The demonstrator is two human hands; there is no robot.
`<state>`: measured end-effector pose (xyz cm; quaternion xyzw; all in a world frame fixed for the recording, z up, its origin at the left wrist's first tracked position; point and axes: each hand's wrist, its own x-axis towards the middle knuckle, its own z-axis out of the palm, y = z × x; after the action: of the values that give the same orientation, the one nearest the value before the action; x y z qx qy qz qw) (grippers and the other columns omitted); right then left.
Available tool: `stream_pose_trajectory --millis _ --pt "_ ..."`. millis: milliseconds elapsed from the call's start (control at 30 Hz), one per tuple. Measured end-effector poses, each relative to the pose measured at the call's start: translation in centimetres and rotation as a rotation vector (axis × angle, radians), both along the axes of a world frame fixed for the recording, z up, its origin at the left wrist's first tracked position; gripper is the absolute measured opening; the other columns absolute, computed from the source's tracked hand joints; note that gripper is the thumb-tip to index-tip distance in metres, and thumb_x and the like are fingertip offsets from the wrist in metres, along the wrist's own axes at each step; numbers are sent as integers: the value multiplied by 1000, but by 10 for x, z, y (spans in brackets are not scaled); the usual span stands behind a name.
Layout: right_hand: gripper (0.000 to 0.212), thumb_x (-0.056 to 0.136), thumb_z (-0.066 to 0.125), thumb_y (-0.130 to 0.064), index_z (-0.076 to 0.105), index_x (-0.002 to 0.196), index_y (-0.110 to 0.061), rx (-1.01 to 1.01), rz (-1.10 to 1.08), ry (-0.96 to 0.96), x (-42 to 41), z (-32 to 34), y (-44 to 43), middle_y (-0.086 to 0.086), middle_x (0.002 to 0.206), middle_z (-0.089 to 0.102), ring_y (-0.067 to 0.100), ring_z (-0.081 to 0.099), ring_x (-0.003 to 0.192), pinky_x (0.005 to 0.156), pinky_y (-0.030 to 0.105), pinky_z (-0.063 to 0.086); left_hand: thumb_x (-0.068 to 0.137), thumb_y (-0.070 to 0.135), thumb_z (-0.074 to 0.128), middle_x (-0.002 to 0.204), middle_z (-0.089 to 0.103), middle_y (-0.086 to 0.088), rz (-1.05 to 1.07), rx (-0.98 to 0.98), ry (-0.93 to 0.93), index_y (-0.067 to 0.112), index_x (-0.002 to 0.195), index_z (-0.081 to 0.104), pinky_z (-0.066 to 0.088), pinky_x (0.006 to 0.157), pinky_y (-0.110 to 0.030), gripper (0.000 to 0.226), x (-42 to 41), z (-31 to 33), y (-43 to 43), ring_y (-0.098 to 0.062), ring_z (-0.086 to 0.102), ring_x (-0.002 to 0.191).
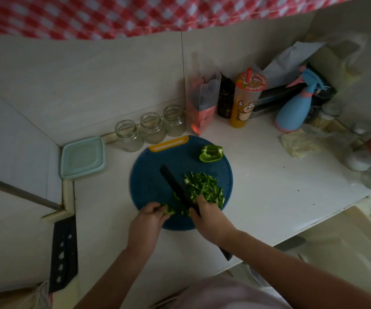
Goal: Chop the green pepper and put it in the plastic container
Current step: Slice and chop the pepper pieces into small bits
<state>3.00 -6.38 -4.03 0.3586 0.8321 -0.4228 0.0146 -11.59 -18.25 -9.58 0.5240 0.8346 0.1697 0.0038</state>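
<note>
A round blue cutting board (149,181) lies on the white counter. On it sits a pile of chopped green pepper (204,186), and an uncut pepper piece (211,153) rests near its far edge. My left hand (152,214) pins a green pepper strip (169,211) at the board's near edge. In my right hand (209,217) is a black knife (175,186), its blade lying across the board between the strip and the pile. A pale green plastic container (83,157) with its lid on stands left of the board.
Three empty glass jars (151,128) line the wall behind the board. Bags, a drink cup (244,101) and a blue spray bottle (294,108) crowd the back right. A black cleaver (63,253) lies at the near left. The counter's edge runs on the right.
</note>
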Motion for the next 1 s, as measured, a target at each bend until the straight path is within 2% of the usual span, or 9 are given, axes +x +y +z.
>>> stream_pose_trajectory --millis 100,267,367,467,567,667,733,833,1000 --pt "24 100 39 -22 40 110 -1 49 51 -25 6 -10 -16 24 90 62 38 59 81 60 33 35 52 14 91 74 69 -4 -24 -25 -16 10 82 77 51 41 -21 33 1 0 1 -17 66 58" --pt "26 100 36 -25 36 115 -3 92 79 -49 5 -18 -31 22 91 63 40 61 80 60 36 40 55 17 90 63 66 -2 -32 -31 6 13 72 75 47 37 -19 22 -1 3 2 -17 63 50" --pt "26 101 33 -25 35 117 -5 154 121 -83 5 -18 -34 20 94 64 39 61 82 59 34 36 64 28 77 52 61 2 -51 -61 47 18 63 72 39 34 -15 11 -2 6 3 -14 57 42" --pt "30 102 30 -25 34 123 -4 215 172 -122 6 -17 -37 19 97 64 39 61 84 60 33 34 64 31 66 48 57 4 -73 -71 62 22 58 68 35 34 -15 12 -2 9 2 -12 54 39" --pt "35 101 31 -18 29 132 -2 303 246 -179 5 -18 -37 17 94 64 38 61 80 60 34 35 64 26 78 47 56 4 -88 -68 69 21 57 68 36 34 -15 13 -2 10 1 -13 53 38" --pt "43 96 34 -8 24 138 -1 366 296 -217 6 -17 -36 16 92 64 36 56 70 58 35 34 48 15 92 45 55 3 -103 -103 52 22 57 69 34 34 -14 26 -1 13 1 -14 52 35" --pt "49 92 35 -3 22 139 -1 376 316 -222 7 -15 -37 17 93 63 35 53 67 58 35 34 41 15 94 44 54 4 -110 -136 70 23 57 69 32 33 -13 30 0 16 3 -13 51 34" --pt "50 90 36 -1 23 138 -2 371 316 -233 7 -12 -37 16 93 62 37 57 72 58 36 35 39 17 95 44 55 4 -112 -169 72 25 59 71 31 32 -12 32 0 17 3 -14 52 34" --pt "47 89 36 -1 25 135 -3 354 302 -263 7 -12 -39 15 91 63 30 42 62 58 36 36 37 17 95 46 55 4 -132 -213 74 26 63 72 33 31 -14 36 -2 16 2 -15 52 34"
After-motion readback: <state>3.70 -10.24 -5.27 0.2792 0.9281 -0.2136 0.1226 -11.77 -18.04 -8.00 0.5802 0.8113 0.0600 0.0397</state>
